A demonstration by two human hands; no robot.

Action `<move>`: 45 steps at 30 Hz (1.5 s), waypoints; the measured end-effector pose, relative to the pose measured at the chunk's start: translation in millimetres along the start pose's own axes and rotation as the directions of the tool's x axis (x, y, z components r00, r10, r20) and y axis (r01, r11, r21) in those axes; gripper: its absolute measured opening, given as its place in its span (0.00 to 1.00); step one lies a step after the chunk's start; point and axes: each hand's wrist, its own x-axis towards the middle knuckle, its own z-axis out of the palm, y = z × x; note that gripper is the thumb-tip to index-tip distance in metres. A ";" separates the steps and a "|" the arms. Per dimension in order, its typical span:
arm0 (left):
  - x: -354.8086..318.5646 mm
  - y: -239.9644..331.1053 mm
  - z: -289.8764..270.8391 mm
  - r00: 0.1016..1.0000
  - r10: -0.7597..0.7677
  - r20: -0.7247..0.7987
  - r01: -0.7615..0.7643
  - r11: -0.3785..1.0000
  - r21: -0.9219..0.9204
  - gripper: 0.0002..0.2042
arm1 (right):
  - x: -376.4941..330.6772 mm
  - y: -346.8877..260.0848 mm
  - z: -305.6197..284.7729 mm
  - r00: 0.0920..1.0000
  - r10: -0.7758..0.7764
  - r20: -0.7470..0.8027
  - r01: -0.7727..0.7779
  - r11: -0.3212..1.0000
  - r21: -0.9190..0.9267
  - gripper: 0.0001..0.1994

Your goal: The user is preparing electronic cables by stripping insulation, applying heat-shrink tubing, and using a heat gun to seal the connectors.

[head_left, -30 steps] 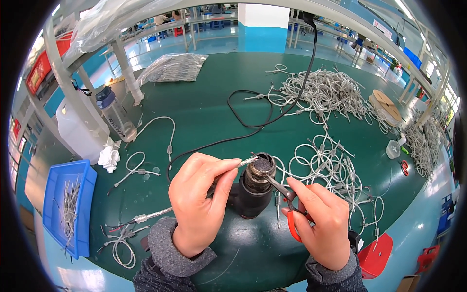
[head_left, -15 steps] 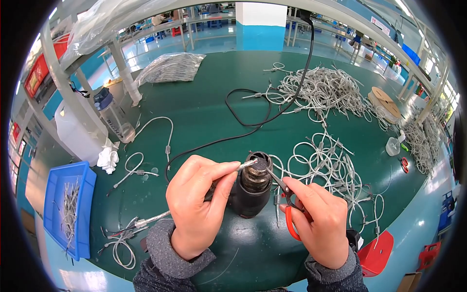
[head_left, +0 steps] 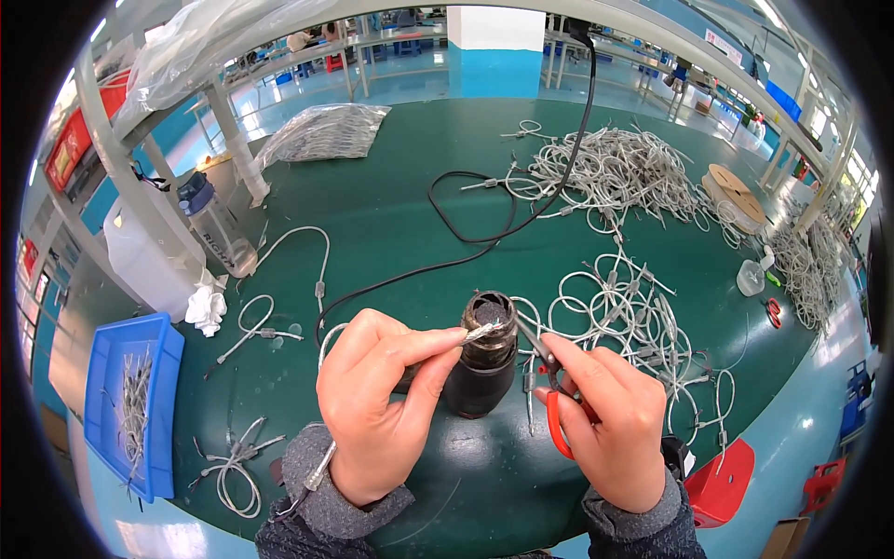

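My left hand (head_left: 377, 396) pinches a grey-white cable between thumb and forefinger. The cable's braided end (head_left: 482, 331) points right, across the front of the dark round nozzle of a black heat gun (head_left: 479, 384), which stands nozzle up. The rest of this cable runs behind the hand, and its other end hangs across my left wrist. In my right hand (head_left: 615, 424) is a pair of scissors (head_left: 558, 415) with red handles, fingers wrapped round them. The blades point up and left, beside the nozzle at its right; the hand partly hides the handles.
Loose cables (head_left: 624, 317) lie right of the heat gun, with a large heap (head_left: 615, 172) behind. A black cord (head_left: 400, 276) crosses the green table (head_left: 372, 214). At left are a blue tray (head_left: 166, 410) of short pieces and a bottle (head_left: 219, 228); a spool (head_left: 736, 193) sits far right.
The cable end in my left hand has come down and nearer, from the nozzle's mouth to its front side. The cable's other end has swung onto my left wrist. The scissors have barely moved.
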 end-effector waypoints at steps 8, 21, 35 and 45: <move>-2.9 10.7 -6.1 0.998 -0.038 0.044 0.041 0.996 -0.077 0.13 | -1.9 10.2 9.5 0.986 -0.050 -0.157 0.150 0.665 0.732 0.26; -4.6 14.4 -5.9 0.999 -0.023 0.042 0.027 0.995 -0.098 0.12 | -4.1 0.4 2.5 0.995 -0.082 -0.058 0.100 0.728 0.679 0.16; -3.3 13.9 -9.3 0.995 -0.025 0.092 0.026 0.999 -0.019 0.15 | -2.3 -4.8 0.4 0.953 -0.302 -0.015 0.286 0.884 0.370 0.22; 4.4 2.4 -6.7 0.994 -0.100 0.040 0.102 0.993 -0.058 0.12 | -2.0 10.7 6.4 0.951 -0.114 -0.287 0.267 0.770 0.579 0.19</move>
